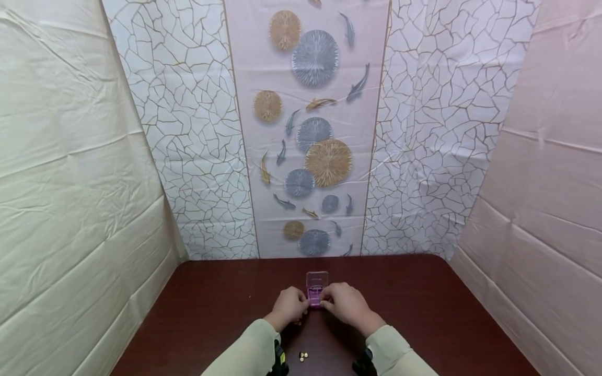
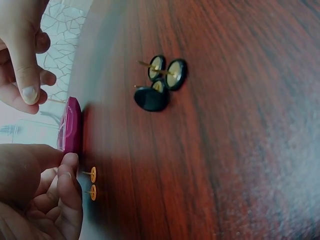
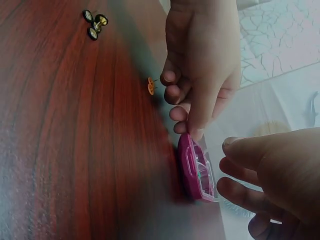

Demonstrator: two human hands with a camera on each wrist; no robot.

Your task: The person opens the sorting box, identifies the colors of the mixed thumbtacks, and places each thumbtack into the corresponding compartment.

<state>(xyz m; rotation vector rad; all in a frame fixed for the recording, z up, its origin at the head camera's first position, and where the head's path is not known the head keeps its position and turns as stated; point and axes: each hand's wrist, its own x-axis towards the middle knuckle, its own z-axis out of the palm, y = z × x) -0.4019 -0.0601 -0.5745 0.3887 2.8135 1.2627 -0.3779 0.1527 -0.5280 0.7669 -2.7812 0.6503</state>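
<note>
Two bare hands are meeting over one pink case (image 1: 315, 299), which is sitting on the dark red table (image 1: 226, 292) in front of the person. Its one clear lid (image 1: 317, 278) is standing raised at the far side. The left hand (image 1: 288, 307) is pinching the case's near left corner between thumb and forefinger, its other fingers curling inward. The right hand (image 1: 348, 305) is hovering close by the case's right side; its thumb and fingers are bending slightly and standing apart, with nothing showing between them.

Two orange pins (image 2: 93, 183) are lying just beside the left hand, their points sticking up. Nearer the person, four black-rimmed pins (image 2: 175, 75) are clustering, as far as the overlap is allowing a count; three are showing gold undersides and one is turning its black cap to the left wrist camera.

Two pale sleeves (image 1: 242, 347) are covering the forearms. Behind, one patterned cloth (image 1: 197, 130) is hanging, its central strip displaying four gold discs and five blue-grey ones.
</note>
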